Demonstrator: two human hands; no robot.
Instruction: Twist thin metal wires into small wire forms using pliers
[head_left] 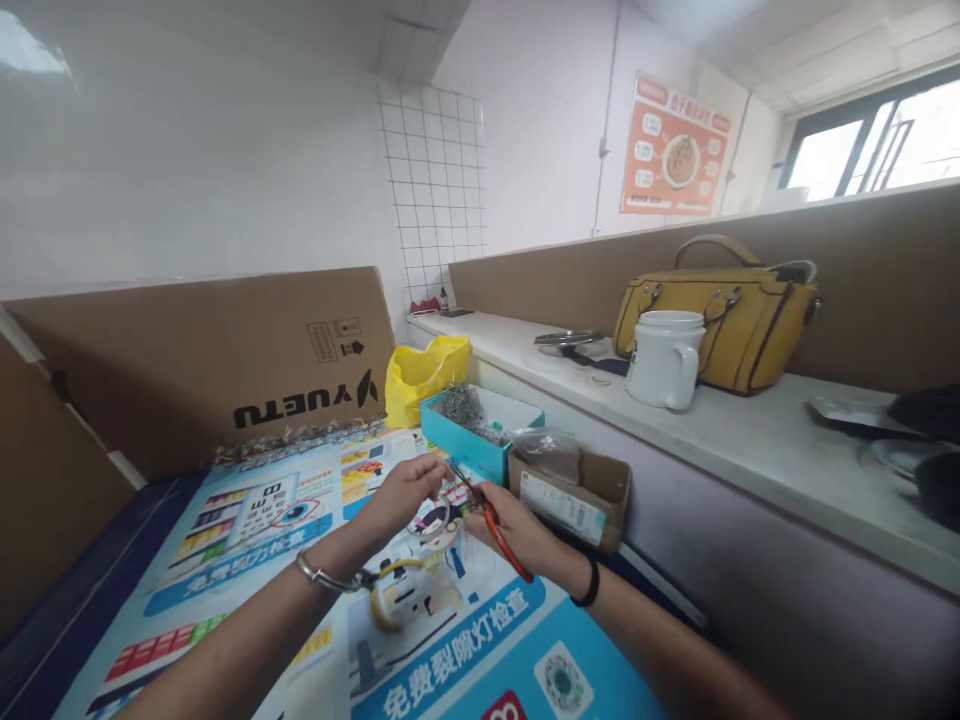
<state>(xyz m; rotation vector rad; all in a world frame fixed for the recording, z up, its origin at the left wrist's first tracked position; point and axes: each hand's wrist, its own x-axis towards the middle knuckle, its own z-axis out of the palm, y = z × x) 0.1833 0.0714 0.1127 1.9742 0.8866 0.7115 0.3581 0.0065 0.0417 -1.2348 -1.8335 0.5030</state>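
My left hand (412, 485) is closed in a pinch above the printed sheet; what sits between its fingertips is too small to make out. Wrapped around orange-handled scissors (496, 532), my right hand (525, 528) holds their dark blades pointing up toward the left fingertips. A pale ring-shaped coil (431, 522) appears below the two hands. Nearer to me, a yellow-edged round roll (384, 598) lies on the sheet, partly against cartoon print. Just beyond the hands stands a blue box (469, 445) containing a tangle of thin grey wire-like scraps (461, 408).
An open cardboard box (566, 510) with a clear plastic bag (547, 455) stands right of my hands. Behind is a yellow bag (427, 370). A ledge (517, 350) carries a white mug (666, 360) and a mustard handbag (757, 330). Large cardboard (187, 350) borders the far left.
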